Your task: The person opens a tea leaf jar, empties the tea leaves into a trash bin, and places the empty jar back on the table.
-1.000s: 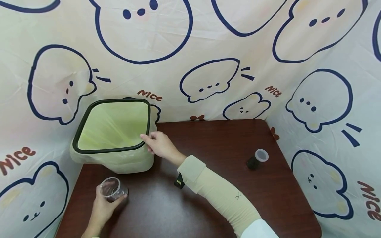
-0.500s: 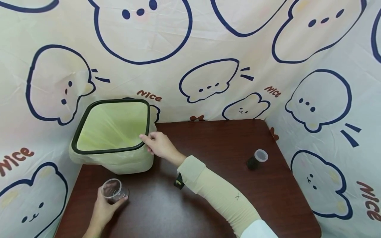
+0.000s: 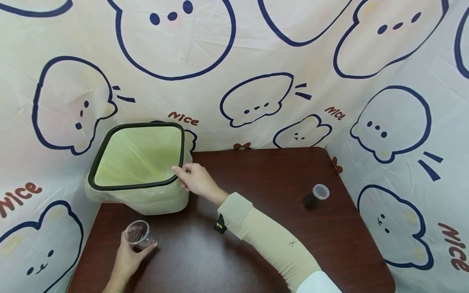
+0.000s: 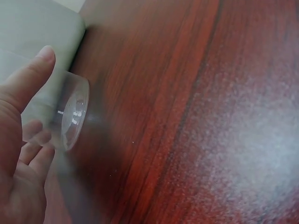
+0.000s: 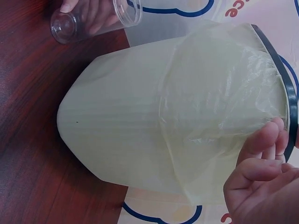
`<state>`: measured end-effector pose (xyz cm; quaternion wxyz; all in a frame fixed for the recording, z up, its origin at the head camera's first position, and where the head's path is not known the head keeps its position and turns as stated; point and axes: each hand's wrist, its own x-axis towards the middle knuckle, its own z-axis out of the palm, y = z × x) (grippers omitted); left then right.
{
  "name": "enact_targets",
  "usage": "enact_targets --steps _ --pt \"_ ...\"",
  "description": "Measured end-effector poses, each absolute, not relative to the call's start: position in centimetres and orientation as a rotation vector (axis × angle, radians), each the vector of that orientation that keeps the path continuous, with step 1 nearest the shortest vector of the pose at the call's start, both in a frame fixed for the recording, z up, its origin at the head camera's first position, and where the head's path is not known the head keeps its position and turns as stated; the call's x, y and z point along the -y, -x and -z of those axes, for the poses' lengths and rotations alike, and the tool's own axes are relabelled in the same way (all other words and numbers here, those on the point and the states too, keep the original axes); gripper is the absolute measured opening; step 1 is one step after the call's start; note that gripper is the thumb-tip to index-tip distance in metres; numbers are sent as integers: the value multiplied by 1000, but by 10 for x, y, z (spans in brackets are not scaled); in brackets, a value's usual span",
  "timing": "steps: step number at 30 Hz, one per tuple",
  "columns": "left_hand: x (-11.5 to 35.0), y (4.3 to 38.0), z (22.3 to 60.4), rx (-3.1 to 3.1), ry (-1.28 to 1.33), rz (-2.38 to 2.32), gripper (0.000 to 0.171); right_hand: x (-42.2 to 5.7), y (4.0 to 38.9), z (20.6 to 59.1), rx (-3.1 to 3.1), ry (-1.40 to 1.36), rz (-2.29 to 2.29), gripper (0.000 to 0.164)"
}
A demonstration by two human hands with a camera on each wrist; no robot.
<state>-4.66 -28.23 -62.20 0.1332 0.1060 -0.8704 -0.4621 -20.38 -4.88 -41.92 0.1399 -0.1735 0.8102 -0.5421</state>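
Observation:
My left hand [image 3: 126, 258] grips a clear plastic cup [image 3: 138, 234] by its side, thumb on the near side, in front of the bin. The cup tilts in the head view, its round mouth facing up and left; nothing shows inside. In the left wrist view, the cup's base [image 4: 75, 114] shows beyond the fingers. A pale green trash bin [image 3: 161, 203] stands at the table's back left, a thin bag folded over its sides under a dark rim ring [image 3: 128, 187]. My right hand [image 3: 198, 179] pinches the ring at its near right corner, thumb inside, other fingers curled below.
A small jar [image 3: 316, 197] with a dark body and pale top sits at the right on the dark red-brown table [image 3: 256, 179]. Patterned cloth [image 3: 256, 40] hangs behind the table and along both sides. The right forearm crosses the table's middle.
My left hand and the cup have shifted very slightly to the right since a second ago. The right hand and the bin stay in place.

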Motion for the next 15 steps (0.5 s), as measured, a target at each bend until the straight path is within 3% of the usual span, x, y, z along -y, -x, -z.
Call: enact_targets --steps 15 --pt "279 42 603 2527 -305 1408 99 49 203 419 -2337 497 1574 48"
